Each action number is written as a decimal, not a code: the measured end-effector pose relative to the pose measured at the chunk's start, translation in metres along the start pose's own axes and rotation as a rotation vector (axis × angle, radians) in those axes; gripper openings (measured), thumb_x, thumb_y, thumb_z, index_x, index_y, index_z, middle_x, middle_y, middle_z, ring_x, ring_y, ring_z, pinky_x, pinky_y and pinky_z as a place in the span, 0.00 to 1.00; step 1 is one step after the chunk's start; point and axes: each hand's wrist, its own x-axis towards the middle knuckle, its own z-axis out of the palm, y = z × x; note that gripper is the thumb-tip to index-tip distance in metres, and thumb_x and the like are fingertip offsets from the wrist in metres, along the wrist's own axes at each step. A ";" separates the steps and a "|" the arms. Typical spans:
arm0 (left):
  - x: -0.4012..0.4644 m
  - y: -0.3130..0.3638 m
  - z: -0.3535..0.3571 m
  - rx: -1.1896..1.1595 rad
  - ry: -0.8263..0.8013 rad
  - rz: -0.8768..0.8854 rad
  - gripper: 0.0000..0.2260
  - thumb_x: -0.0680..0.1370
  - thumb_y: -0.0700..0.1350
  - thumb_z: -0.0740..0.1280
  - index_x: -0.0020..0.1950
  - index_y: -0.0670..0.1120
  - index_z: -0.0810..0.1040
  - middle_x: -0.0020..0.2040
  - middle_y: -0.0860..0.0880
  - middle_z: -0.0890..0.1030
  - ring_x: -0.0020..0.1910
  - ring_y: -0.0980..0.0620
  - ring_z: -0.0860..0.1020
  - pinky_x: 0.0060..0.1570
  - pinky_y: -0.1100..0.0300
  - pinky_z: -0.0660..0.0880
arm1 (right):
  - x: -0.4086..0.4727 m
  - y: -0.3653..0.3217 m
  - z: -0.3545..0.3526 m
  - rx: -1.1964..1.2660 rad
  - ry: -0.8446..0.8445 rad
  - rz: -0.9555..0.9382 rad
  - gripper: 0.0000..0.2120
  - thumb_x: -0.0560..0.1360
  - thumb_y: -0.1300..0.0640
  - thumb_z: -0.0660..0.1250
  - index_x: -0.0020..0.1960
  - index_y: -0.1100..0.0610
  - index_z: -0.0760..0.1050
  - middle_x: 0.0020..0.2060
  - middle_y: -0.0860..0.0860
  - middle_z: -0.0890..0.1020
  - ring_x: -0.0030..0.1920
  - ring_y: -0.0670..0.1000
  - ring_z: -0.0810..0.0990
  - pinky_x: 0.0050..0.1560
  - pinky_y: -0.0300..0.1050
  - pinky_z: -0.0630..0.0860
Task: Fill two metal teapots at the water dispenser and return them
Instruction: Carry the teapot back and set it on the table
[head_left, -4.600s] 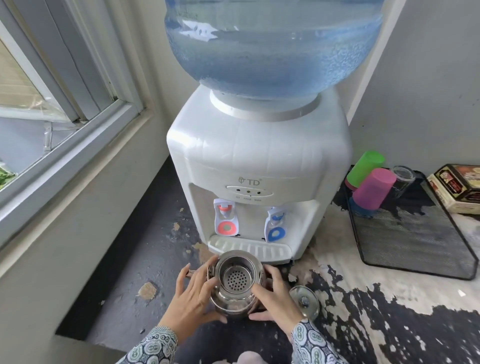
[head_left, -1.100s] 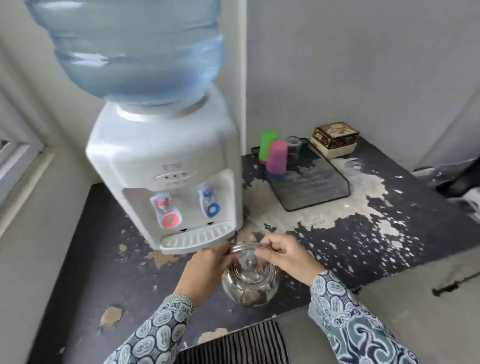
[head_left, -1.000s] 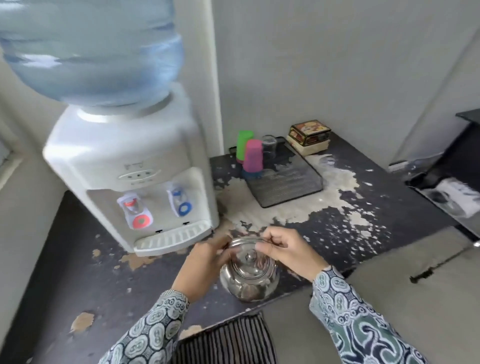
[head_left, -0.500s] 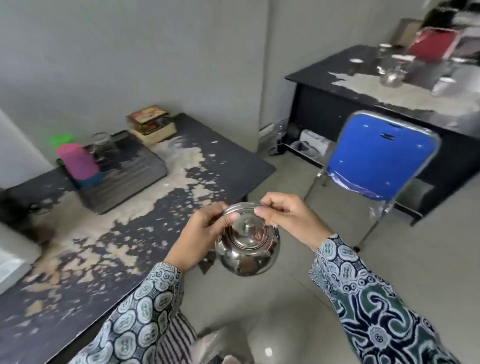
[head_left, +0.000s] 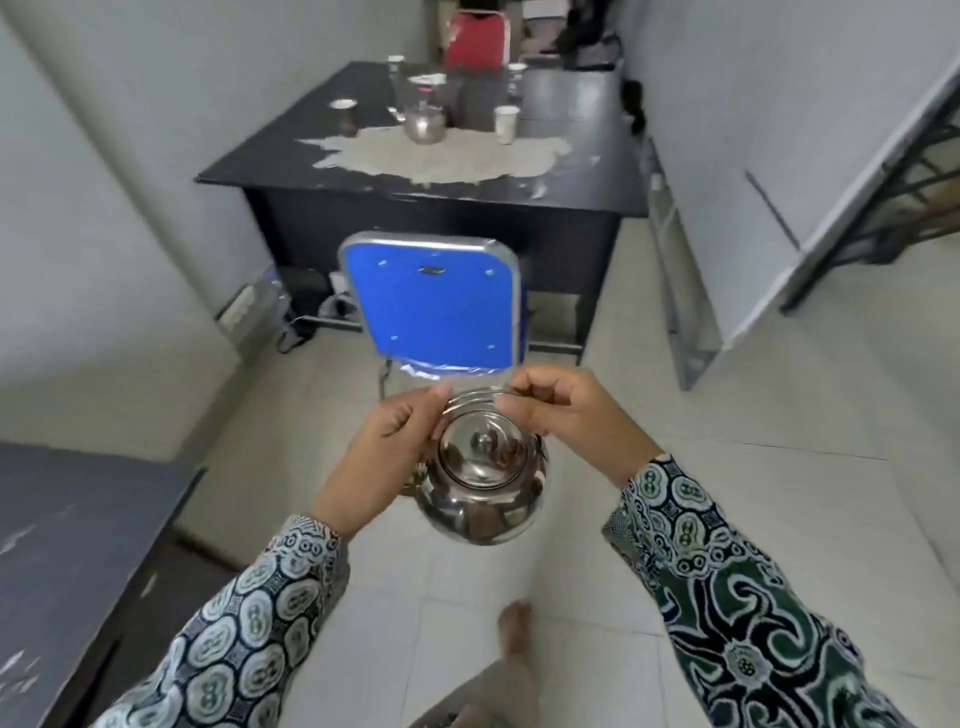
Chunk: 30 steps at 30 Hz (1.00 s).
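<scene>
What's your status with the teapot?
Left hand and right hand both on the handle, teapot carried with its lid on. Second teapot on the far desk. Blue chair stands in the way.

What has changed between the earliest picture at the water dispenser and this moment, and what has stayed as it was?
The teapot has left the counter and is now carried over the floor, facing the blue chair and far table. Its lid, earlier lying beside it, is now on. The dispenser is out of view. Unchanged: left hand and right hand both hold the teapot.
</scene>
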 end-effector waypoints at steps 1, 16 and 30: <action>0.025 0.002 0.012 -0.014 -0.036 0.001 0.18 0.74 0.56 0.56 0.28 0.46 0.62 0.24 0.55 0.64 0.25 0.57 0.62 0.26 0.68 0.61 | 0.010 0.004 -0.021 0.008 0.025 0.014 0.08 0.73 0.59 0.67 0.39 0.64 0.75 0.31 0.54 0.73 0.33 0.51 0.70 0.36 0.37 0.68; 0.347 0.023 0.191 -0.055 -0.357 0.024 0.21 0.80 0.49 0.56 0.26 0.47 0.61 0.22 0.57 0.62 0.24 0.57 0.60 0.27 0.67 0.62 | 0.153 0.065 -0.299 0.092 0.340 0.101 0.10 0.74 0.65 0.65 0.34 0.57 0.73 0.23 0.42 0.75 0.26 0.39 0.71 0.31 0.28 0.67; 0.617 0.026 0.322 -0.054 -0.149 -0.019 0.22 0.80 0.48 0.56 0.27 0.46 0.58 0.21 0.56 0.59 0.22 0.57 0.57 0.23 0.70 0.59 | 0.341 0.131 -0.555 0.079 0.140 0.094 0.11 0.74 0.62 0.64 0.34 0.57 0.72 0.22 0.43 0.74 0.25 0.40 0.70 0.31 0.30 0.69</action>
